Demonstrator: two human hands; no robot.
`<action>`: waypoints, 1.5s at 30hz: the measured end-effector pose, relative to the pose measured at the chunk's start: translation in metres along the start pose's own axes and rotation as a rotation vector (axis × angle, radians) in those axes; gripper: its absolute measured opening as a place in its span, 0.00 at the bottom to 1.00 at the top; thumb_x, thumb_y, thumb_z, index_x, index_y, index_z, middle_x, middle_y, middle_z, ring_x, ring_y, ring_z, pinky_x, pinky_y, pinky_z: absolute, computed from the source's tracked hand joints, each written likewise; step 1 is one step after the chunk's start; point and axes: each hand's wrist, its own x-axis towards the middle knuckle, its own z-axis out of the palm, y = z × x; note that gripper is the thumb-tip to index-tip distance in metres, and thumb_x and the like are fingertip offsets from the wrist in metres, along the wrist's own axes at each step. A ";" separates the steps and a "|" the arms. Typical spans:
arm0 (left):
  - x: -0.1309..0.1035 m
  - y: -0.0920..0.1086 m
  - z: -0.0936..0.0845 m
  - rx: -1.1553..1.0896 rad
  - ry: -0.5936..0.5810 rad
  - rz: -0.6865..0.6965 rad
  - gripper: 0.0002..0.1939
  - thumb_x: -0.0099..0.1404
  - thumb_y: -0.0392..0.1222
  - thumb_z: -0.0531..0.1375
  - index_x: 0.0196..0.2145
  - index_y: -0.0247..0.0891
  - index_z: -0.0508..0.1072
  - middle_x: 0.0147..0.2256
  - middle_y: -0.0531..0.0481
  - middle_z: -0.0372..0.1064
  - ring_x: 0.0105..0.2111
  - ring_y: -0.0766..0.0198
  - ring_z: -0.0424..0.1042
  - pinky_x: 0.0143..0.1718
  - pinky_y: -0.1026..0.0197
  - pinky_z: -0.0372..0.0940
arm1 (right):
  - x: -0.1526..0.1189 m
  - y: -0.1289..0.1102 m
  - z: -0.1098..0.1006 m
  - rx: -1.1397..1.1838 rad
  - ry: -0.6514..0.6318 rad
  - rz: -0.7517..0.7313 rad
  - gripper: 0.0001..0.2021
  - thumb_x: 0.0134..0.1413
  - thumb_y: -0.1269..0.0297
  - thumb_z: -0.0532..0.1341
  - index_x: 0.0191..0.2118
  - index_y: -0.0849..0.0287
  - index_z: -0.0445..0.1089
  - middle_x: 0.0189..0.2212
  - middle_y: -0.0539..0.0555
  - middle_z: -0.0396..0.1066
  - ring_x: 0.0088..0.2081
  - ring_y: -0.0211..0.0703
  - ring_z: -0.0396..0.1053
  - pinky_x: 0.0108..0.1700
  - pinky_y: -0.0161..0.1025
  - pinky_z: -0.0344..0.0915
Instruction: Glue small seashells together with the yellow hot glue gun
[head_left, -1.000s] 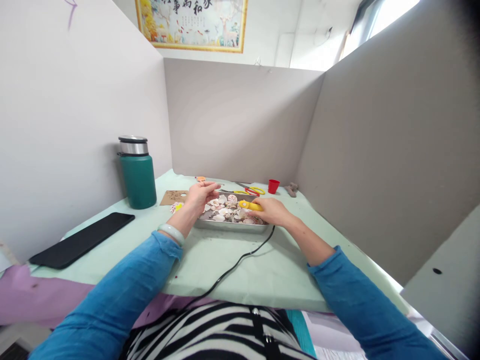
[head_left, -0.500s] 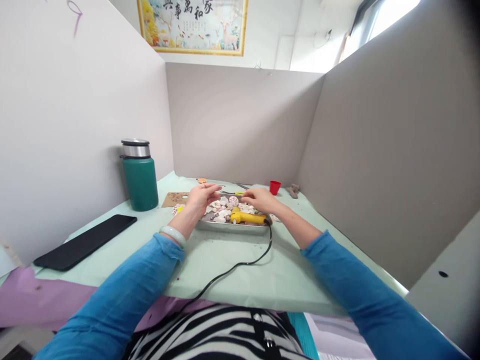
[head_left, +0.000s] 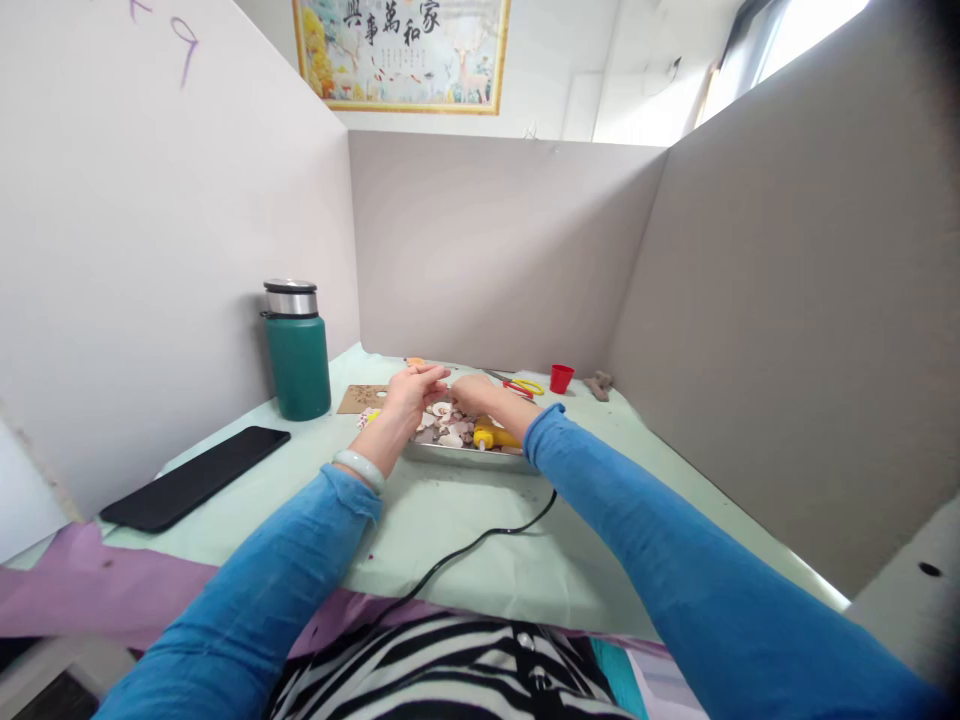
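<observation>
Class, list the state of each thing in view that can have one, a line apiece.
Metal tray, holding shells.
Yellow glue gun, lying in the tray, unheld.
Green bottle, upright, lid on.
Red cup, upright.
Scissors, lying flat; open or shut unclear.
Left hand, fingers bunched; grip unclear.
Right hand, over the tray; grip unclear.

Yellow glue gun (head_left: pixel 498 437) | lying among pale shells (head_left: pixel 451 439) | metal tray (head_left: pixel 466 457)

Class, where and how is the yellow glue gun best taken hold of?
Probably by the handle, coming from the right: the yellow glue gun lies in the tray, pale nozzle at its left end, handle running right, partly hidden by the right arm.
</observation>
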 end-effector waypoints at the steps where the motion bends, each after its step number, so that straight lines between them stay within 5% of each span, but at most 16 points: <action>1: 0.000 0.000 0.000 -0.005 -0.002 0.001 0.09 0.48 0.32 0.65 0.28 0.31 0.70 0.27 0.47 0.73 0.19 0.73 0.66 0.27 0.67 0.66 | 0.000 0.004 -0.003 0.031 0.024 0.011 0.03 0.47 0.74 0.62 0.28 0.63 0.73 0.32 0.60 0.75 0.39 0.50 0.72 0.41 0.39 0.63; 6: 0.003 -0.001 -0.001 0.003 -0.006 0.002 0.09 0.48 0.32 0.66 0.28 0.30 0.70 0.27 0.47 0.72 0.20 0.73 0.67 0.26 0.68 0.66 | -0.023 0.040 -0.025 0.171 0.198 0.006 0.12 0.60 0.68 0.50 0.45 0.62 0.67 0.40 0.60 0.73 0.38 0.42 0.72 0.38 0.35 0.65; 8: 0.004 -0.003 -0.002 0.020 -0.026 0.000 0.09 0.48 0.32 0.66 0.29 0.30 0.70 0.28 0.46 0.73 0.19 0.73 0.67 0.26 0.67 0.66 | -0.044 0.052 -0.027 0.437 0.289 -0.053 0.12 0.62 0.66 0.48 0.46 0.62 0.66 0.37 0.57 0.74 0.30 0.35 0.71 0.33 0.31 0.65; 11: 0.004 -0.008 -0.002 0.054 -0.086 0.009 0.12 0.48 0.35 0.67 0.30 0.31 0.70 0.30 0.46 0.73 0.20 0.72 0.67 0.27 0.65 0.67 | -0.077 0.056 -0.019 0.858 0.380 -0.135 0.12 0.58 0.62 0.53 0.43 0.60 0.68 0.30 0.53 0.72 0.22 0.33 0.66 0.25 0.31 0.64; 15: 0.000 -0.013 0.002 0.107 -0.171 0.039 0.15 0.45 0.38 0.69 0.29 0.30 0.70 0.29 0.47 0.73 0.19 0.72 0.67 0.28 0.64 0.67 | -0.106 0.043 0.003 1.122 0.518 -0.184 0.15 0.53 0.62 0.58 0.47 0.59 0.65 0.25 0.49 0.71 0.24 0.35 0.68 0.29 0.33 0.67; 21: -0.007 -0.018 0.007 0.145 -0.244 0.039 0.16 0.44 0.40 0.69 0.30 0.31 0.70 0.27 0.49 0.71 0.19 0.73 0.66 0.26 0.65 0.65 | -0.110 0.031 0.017 1.177 0.618 -0.166 0.12 0.49 0.63 0.60 0.42 0.58 0.67 0.21 0.46 0.67 0.22 0.35 0.67 0.28 0.33 0.65; 45: -0.017 -0.020 0.011 0.146 -0.416 0.004 0.15 0.47 0.40 0.68 0.32 0.30 0.73 0.24 0.50 0.70 0.20 0.71 0.67 0.26 0.65 0.63 | -0.103 0.033 0.031 1.218 0.647 -0.140 0.15 0.50 0.58 0.59 0.44 0.58 0.69 0.26 0.49 0.71 0.21 0.34 0.66 0.27 0.32 0.65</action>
